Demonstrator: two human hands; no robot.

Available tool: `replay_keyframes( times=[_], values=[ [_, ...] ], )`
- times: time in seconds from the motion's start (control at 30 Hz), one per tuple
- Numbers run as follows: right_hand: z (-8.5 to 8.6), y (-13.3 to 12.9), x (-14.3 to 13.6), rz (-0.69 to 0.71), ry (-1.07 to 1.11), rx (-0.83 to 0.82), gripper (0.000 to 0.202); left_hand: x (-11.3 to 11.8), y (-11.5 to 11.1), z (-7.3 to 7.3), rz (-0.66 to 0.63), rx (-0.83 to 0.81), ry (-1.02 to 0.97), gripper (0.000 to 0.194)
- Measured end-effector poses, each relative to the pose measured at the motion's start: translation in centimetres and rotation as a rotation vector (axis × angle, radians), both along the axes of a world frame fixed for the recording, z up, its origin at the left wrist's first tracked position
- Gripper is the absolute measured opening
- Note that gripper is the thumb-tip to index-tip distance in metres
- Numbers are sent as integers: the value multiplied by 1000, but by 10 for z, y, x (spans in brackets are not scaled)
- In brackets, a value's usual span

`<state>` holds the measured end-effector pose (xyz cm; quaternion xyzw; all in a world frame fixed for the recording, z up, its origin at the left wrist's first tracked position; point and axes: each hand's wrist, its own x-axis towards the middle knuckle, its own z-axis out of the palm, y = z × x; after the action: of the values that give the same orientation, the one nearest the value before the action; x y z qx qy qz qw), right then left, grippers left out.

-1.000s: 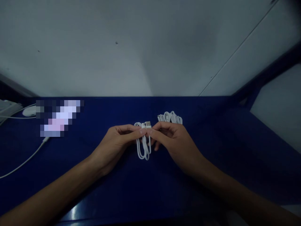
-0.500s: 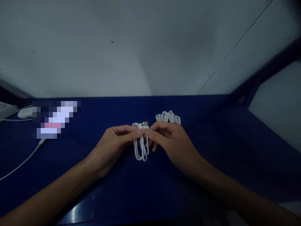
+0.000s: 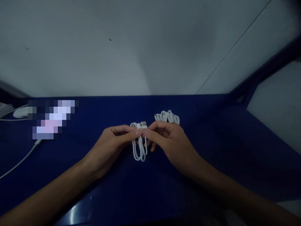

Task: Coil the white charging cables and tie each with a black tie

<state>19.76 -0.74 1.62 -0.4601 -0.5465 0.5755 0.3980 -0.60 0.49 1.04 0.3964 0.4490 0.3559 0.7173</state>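
Observation:
A white USB cable [image 3: 140,150], wound into a small coil, is pinched between both hands above the blue table. Its two metal plugs stand side by side at the top, and the loops hang below. My left hand [image 3: 115,138] closes thumb and forefinger on the coil's left side near the plugs. From the right, my right hand [image 3: 170,136] pinches the same spot, its thumb close to the left thumb. The fingertips behind the coil are partly hidden. Several more coiled white cables [image 3: 167,116] lie just beyond my right hand, which covers their near edge.
On the left of the blue table [image 3: 105,110] lies a blurred-out device with a lit screen [image 3: 58,114], a white cord [image 3: 21,164] running from it. Beside it sits a white rounded object [image 3: 20,112]. A pale wall [image 3: 117,62] rises behind the table.
The whole view has shifted slightly, so things sit a little further left. Both hands keep the same pinch on the coiled cable, with hardly any movement of the fingers.

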Motion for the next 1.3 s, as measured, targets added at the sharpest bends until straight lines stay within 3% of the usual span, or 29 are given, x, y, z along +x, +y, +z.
replay_keyframes(
  times=[0.6,1.3],
  values=[
    [-1,-1,-2,-20,57,5,11,3,-1,0,63,33,-2,11],
    [0,-3,-2,3,51,36,12,0,-2,1,52,42,-2,13]
  ],
)
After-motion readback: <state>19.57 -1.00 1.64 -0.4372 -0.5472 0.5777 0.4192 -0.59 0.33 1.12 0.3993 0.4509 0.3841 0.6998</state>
